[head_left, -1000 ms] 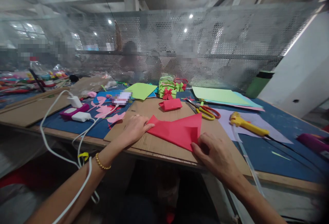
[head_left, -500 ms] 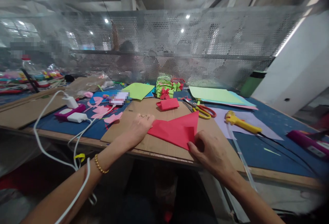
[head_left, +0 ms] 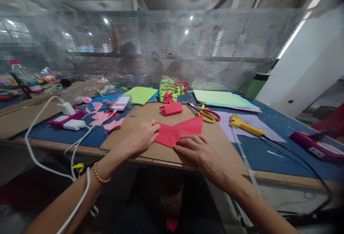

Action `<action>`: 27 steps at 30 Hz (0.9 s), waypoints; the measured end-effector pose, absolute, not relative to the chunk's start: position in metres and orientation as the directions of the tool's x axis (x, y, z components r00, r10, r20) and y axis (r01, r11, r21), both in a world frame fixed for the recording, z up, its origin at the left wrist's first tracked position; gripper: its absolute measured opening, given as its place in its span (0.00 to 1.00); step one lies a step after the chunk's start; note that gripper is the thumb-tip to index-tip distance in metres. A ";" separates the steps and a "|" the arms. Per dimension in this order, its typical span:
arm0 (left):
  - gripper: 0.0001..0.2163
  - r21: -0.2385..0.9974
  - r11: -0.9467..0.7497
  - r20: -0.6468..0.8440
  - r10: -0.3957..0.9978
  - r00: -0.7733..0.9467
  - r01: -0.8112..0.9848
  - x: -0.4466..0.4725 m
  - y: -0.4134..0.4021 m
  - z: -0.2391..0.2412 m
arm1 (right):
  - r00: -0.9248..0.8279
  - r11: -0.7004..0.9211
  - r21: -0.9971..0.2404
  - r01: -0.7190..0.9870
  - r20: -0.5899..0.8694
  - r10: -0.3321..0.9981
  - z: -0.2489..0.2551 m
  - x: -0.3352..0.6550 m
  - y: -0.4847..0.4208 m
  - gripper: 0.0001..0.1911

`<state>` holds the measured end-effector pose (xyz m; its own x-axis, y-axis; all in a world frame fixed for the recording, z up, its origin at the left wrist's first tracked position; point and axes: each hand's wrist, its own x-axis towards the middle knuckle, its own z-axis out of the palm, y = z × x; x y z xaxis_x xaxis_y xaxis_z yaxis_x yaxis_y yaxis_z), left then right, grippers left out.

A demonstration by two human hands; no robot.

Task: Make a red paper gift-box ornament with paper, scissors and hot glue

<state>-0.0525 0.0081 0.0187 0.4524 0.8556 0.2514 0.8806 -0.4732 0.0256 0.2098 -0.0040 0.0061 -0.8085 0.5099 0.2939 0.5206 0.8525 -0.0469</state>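
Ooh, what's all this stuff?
Red sheet: one, red, folded, front centre
Small folded piece: one, red, beyond it
Cardboard: several, brown, centre, left
Bow-trimmed items: several, green and red, centre back
Scissors: count unclear, yellow and red, centre right
Glue gun: one, yellow, right
Lilac sheet: one, lilac, beneath it
Paper stack: one, multicoloured, back right
Green sheet: one, green, centre left
Pink cutouts: several, pink, left
Power strip: one, purple, left
White cables: several, white, left
Purple device: one, purple, far right
Flask: one, green, back right
Clutter: uncounted, multicoloured, far left
Tabletop: one, blue, underneath
Mesh screen: one, grey, behind
Bracelet: one, gold, left wrist
Left hand: one, sheet's left end
Right hand: one, sheet's near edge
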 end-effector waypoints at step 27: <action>0.11 0.231 -0.308 0.132 0.950 0.284 0.923 -0.050 0.003 0.024 | -0.659 0.776 -0.029 0.630 0.509 0.554 0.025 0.253 -0.033 0.14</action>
